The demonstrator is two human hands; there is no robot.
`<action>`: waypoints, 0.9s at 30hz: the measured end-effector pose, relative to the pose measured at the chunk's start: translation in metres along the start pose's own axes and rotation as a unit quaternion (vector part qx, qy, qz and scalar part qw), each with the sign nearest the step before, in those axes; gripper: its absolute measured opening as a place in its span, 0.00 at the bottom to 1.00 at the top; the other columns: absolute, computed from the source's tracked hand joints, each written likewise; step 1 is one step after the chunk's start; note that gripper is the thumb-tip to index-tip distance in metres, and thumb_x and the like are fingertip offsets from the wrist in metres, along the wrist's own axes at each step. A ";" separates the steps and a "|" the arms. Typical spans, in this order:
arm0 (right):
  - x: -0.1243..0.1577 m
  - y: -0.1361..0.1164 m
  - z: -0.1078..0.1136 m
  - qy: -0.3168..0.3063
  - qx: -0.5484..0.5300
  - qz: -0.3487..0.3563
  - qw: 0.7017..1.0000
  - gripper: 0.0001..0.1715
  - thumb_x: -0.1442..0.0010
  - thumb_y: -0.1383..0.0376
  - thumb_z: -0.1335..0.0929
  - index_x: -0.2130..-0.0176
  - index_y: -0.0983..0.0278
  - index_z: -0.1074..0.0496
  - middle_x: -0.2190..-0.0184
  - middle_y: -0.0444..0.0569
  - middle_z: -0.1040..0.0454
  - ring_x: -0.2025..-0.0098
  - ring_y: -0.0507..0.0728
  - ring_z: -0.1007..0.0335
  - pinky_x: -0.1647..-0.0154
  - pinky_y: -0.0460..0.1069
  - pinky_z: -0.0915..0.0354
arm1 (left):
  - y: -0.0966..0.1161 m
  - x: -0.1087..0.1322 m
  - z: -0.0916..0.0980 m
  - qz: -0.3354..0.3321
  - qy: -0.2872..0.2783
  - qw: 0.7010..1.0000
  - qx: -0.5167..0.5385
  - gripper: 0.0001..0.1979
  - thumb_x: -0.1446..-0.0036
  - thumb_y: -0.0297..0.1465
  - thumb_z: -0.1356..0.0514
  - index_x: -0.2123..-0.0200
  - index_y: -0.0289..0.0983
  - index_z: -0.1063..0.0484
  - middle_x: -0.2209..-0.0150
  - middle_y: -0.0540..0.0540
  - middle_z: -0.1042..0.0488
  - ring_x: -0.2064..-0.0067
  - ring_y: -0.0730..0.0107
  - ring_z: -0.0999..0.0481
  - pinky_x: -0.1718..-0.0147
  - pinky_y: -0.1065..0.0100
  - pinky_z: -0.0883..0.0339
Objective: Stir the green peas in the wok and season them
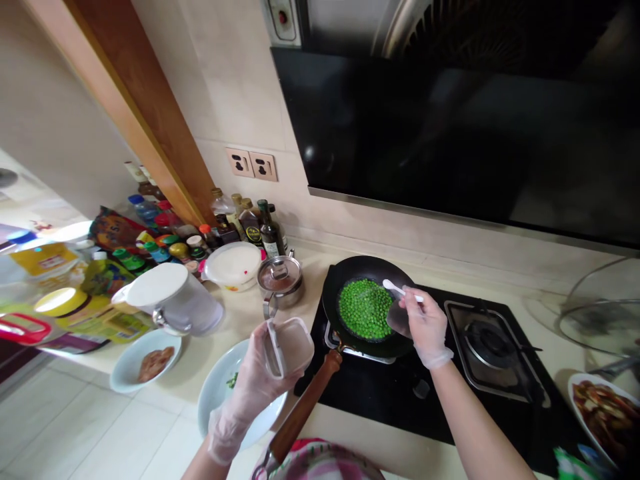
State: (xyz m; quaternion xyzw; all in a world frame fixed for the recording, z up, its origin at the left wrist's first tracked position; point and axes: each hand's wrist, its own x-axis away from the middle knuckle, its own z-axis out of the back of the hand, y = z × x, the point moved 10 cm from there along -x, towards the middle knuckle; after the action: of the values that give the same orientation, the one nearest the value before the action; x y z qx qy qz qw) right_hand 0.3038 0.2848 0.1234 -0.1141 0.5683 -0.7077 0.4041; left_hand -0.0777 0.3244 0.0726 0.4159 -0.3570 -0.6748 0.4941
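My right hand (425,323), in a clear glove, holds a small white spoon (395,287) over the black pan (333,297), which is full of green peas (364,309). The pan sits on the left burner of a black gas hob (440,400), and its wooden handle (305,407) points toward me. My left hand (250,390), also gloved, grips a small clear plastic container (289,345) with its lid flipped open, held left of the pan over the counter.
A white plate (220,387) lies under my left hand, and a bowl with food (143,360) sits to its left. A lidded steel pot (280,280), white tub (234,265), white jug (173,298) and several bottles crowd the back left. A dish of food (603,413) stands at the right.
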 end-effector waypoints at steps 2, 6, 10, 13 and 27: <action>0.001 -0.008 0.001 -0.021 0.087 0.059 0.994 0.19 0.41 0.52 0.34 0.60 0.63 0.23 0.70 0.50 0.22 0.66 0.57 0.26 0.59 0.52 0.34 | 0.001 0.001 0.002 -0.007 0.001 1.000 -0.018 0.43 0.62 0.33 0.29 0.44 0.44 0.48 0.50 0.38 0.35 0.49 0.42 0.30 0.49 0.33 0.37; 0.011 -0.024 0.002 -0.023 0.153 0.145 0.977 0.18 0.39 0.55 0.36 0.60 0.62 0.23 0.64 0.52 0.21 0.64 0.57 0.26 0.58 0.51 0.34 | 0.001 0.001 0.003 -0.002 0.000 1.000 -0.008 0.42 0.61 0.34 0.30 0.44 0.43 0.47 0.50 0.39 0.34 0.49 0.43 0.30 0.50 0.34 0.35; 0.017 -0.029 -0.014 -0.066 0.177 0.157 0.969 0.16 0.40 0.56 0.36 0.63 0.62 0.23 0.67 0.51 0.21 0.66 0.57 0.26 0.61 0.51 0.33 | 0.002 -0.001 0.007 0.006 0.020 1.000 0.007 0.42 0.62 0.34 0.29 0.45 0.43 0.46 0.50 0.38 0.34 0.50 0.43 0.29 0.50 0.34 0.35; 0.031 -0.046 -0.022 -0.084 0.068 0.124 0.986 0.14 0.39 0.57 0.34 0.60 0.62 0.24 0.67 0.49 0.21 0.66 0.55 0.25 0.62 0.50 0.31 | 0.001 -0.004 0.009 0.012 0.019 1.000 0.009 0.42 0.64 0.34 0.28 0.46 0.42 0.44 0.53 0.40 0.32 0.53 0.45 0.26 0.52 0.37 0.31; 0.196 -0.158 -0.192 -0.470 0.159 0.318 0.808 0.24 0.45 0.65 0.30 0.48 0.62 0.31 0.59 0.50 0.25 0.58 0.59 0.30 0.55 0.53 0.35 | -0.028 -0.007 0.062 0.040 0.028 0.997 0.055 0.42 0.63 0.37 0.29 0.47 0.40 0.46 0.51 0.40 0.33 0.52 0.51 0.27 0.53 0.51 0.30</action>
State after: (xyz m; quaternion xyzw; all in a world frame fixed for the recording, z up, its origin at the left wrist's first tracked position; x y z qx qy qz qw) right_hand -0.0121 0.2881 0.1443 -0.1800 0.1925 -0.4799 0.8368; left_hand -0.1433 0.3429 0.0739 0.4468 -0.3956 -0.6221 0.5069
